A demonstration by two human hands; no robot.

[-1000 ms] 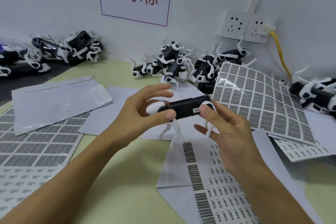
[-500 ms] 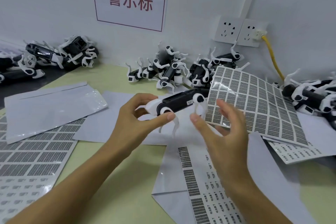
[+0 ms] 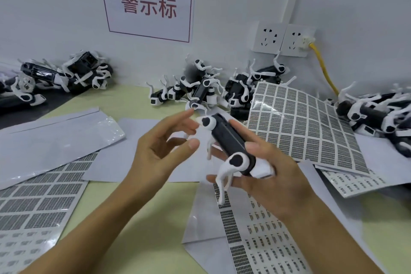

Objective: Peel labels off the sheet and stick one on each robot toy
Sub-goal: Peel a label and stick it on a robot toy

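Black-and-white robot toy (image 3: 231,147) in right hand (image 3: 275,180) – left hand (image 3: 160,151) loose-fingered just beside, above label sheets (image 3: 300,131)

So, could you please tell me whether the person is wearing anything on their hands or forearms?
No. The left hand and the right hand are bare, with no gloves, rings or watch visible. Both forearms are bare too: no sleeve shows on either down to the frame's edge.

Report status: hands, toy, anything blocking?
Right hand grips robot toy above the table. Left hand open beside it, empty. No label visible on fingers. Nothing blocking; label sheet just right.
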